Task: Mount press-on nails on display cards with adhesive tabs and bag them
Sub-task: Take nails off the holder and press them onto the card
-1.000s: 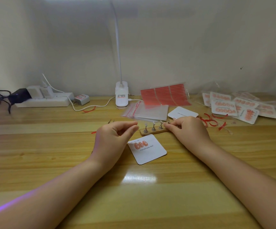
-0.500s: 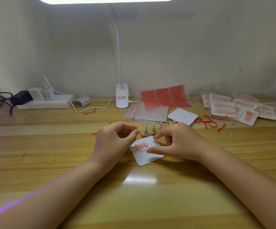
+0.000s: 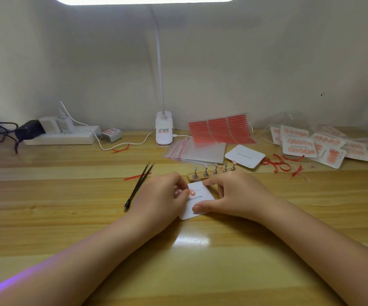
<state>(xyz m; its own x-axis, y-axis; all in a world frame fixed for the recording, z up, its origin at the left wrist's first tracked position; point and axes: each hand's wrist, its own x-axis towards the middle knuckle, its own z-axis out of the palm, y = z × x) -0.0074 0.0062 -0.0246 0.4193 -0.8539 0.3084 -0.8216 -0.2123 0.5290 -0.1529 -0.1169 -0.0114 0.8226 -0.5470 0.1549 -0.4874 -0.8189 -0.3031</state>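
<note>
1. Far left, back edge: a power strip [image 3: 61, 138] with chargers plugged in; no part in the work, as far as I can see.
2. Left of centre: black tweezers [image 3: 138, 187] lie unused on the table [image 3: 46, 217], beside a red backing strip [image 3: 134, 177].
3. Centre-left: my left hand [image 3: 156, 199] has its fingertips curled onto the card's left edge; they hide part of the row of nails, so I cannot tell whether they pinch a nail or only press one down.
4. Centre: the display card [image 3: 197, 200] lies flat between both hands. One orange press-on nail [image 3: 192, 192] is plainly visible on it; I judge this card only partly filled.
5. Just behind the card: the wooden nail stand [image 3: 211, 173] carries a few pegs, some apparently with nails on them, so mounting remains.
6. Centre-right: my right hand [image 3: 229, 195] steadies the card, thumb on its near corner, fingers curled over its far edge.
7. Behind: empty zip bags [image 3: 198, 150], red adhesive tab sheets [image 3: 221, 131] and blank cards [image 3: 244, 155] wait in stock.
8. Far right: a pile of finished bagged cards [image 3: 311, 144], with peeled red backings [image 3: 282, 164] beside it. I judge the batch well under way, with this card unbagged.
</note>
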